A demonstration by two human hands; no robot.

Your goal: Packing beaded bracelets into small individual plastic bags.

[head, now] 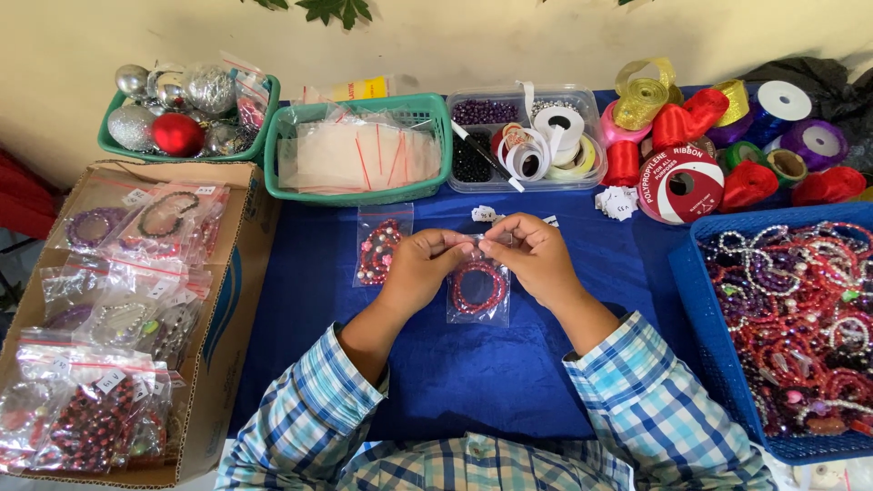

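- A cardboard box sits at the left edge, filled with bagged bracelets in clear packets with red seal strips.
- Behind it, a green basket holds silver and red bauble ornaments.
- A second green basket carries a stack of empty clear zip bags.
- On the blue desk cloth, just left of the hands, lies a sealed bag with a red and pink bracelet.
- The left hand pinches the top left corner of a small clear zip bag, fingertips closed on its upper edge.
- That zip bag hangs from both hands over the middle of the desk; a red bead bracelet shows inside it, below the fingertips and between the two wrists.
- The right hand grips the top right of the same bag, thumb and fingers pressed together; the two hands nearly meet at the bag's mouth.
- Behind the hands, a clear plastic tray holds dark beads, white ribbon rolls and a black pen.
- Further right lie ribbon spools in red, gold, purple and green.
- A blue crate at the right edge is heaped with loose bead bracelets.
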